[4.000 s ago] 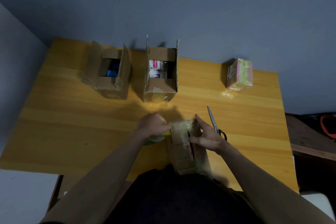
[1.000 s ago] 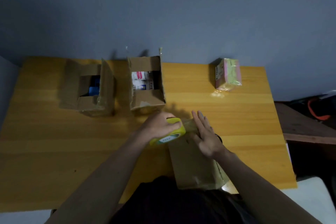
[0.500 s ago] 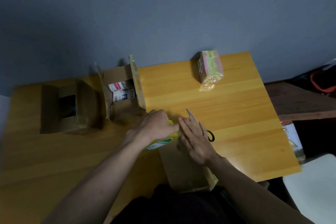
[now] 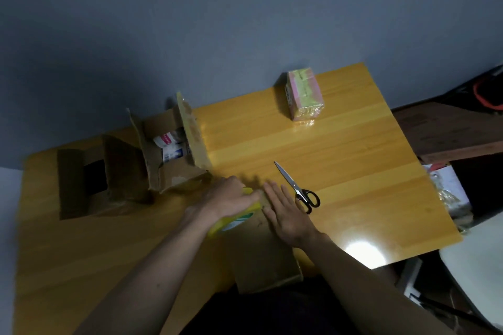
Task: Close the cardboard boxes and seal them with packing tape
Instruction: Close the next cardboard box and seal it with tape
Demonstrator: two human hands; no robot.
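Gripping the yellow tape roll [image 4: 234, 220] with my left hand [image 4: 227, 197], I press it onto the closed cardboard box [image 4: 261, 255]. My right hand [image 4: 285, 212] lies flat, fingers spread, on the box top, scissors [image 4: 298, 189] just beside it on the surface [image 4: 340, 158].

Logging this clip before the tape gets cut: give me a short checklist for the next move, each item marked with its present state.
1. Closed brown cardboard box flaps down under flat right hand: ok.
2. Left hand has a grip on the yellow packing tape roll: ok.
3. Tape strip fully laid along the seam: cannot tell, hands cover it.
4. Black-handled steel scissors lie free on the yellow wooden table, beside the right hand: ok.
5. Two open cardboard boxes, middle and far left, closed: not ok, flaps up.
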